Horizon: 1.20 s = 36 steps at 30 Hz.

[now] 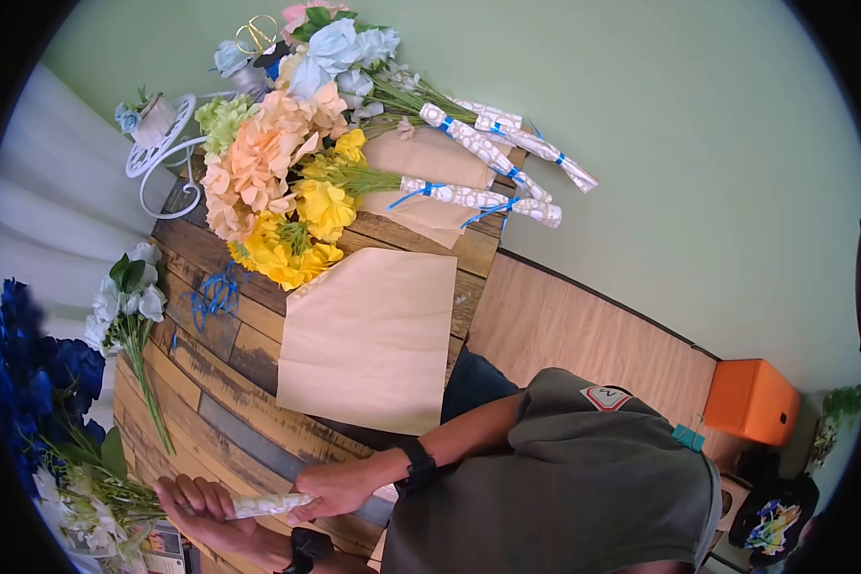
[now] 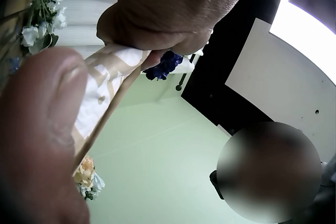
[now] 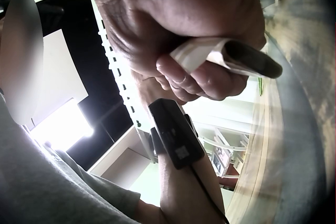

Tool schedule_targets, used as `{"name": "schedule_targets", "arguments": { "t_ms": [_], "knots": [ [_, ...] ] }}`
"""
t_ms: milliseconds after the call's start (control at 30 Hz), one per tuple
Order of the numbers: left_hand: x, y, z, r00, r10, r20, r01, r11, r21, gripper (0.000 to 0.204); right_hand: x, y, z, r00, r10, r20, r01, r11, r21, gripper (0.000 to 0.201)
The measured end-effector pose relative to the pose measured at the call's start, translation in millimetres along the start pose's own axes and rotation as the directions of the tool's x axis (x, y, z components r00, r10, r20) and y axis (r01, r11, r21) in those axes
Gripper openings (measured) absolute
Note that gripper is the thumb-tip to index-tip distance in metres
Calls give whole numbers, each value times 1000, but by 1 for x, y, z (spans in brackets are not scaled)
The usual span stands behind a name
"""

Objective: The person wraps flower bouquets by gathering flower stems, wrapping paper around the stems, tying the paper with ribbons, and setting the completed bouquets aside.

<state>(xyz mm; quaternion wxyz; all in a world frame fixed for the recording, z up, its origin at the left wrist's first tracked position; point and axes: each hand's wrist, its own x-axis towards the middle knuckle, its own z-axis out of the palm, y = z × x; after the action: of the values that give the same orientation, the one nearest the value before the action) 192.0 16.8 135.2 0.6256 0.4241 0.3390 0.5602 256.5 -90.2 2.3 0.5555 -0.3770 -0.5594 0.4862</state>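
Note:
A bunch of artificial flowers lies across both hands, its stems wrapped in white-and-beige patterned paper (image 1: 258, 505). My left hand (image 1: 196, 502) curls its fingers round the bunch where green stems meet the wrap. Beyond it, dark blue flowers (image 1: 43, 373) and white flowers (image 1: 96, 512) fan out at the lower left. Closer to the body, my right hand (image 1: 340, 488) grips the wrap's lower end. In the right wrist view, the rolled paper end (image 3: 252, 60) sticks out of the fist, open at its tip. The left wrist view shows the wrap (image 2: 102, 82) slanting between fingers.
On the wooden table (image 1: 249, 383) lie a beige paper sheet (image 1: 368, 335), tangled blue ribbon (image 1: 215, 295) and a white flower bunch (image 1: 129, 297). Wrapped bouquets with peach flowers (image 1: 263, 153), yellow ones (image 1: 325, 209) and light blue ones (image 1: 335, 48) fill the far end. A white metal stand (image 1: 167, 143) is beside them.

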Motion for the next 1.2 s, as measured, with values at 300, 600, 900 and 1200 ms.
{"name": "schedule_targets", "arguments": {
  "t_ms": [300,600,900,1200],
  "knots": [
    [5,1,-10,999,-46,14,47,998,-38,38,4,-6,-5,997,27,66,-27,1000,-6,53],
    [13,6,-23,980,-198,-2,195,969,-150,39,12,-22,-5,956,264,126,-260,965,-45,46],
    [33,35,-43,937,-298,184,330,928,-176,48,13,-25,-8,951,265,161,-305,893,331,54],
    [40,39,-61,963,-210,170,238,957,-166,46,26,-24,16,911,393,124,-411,879,240,47]
  ]
}}
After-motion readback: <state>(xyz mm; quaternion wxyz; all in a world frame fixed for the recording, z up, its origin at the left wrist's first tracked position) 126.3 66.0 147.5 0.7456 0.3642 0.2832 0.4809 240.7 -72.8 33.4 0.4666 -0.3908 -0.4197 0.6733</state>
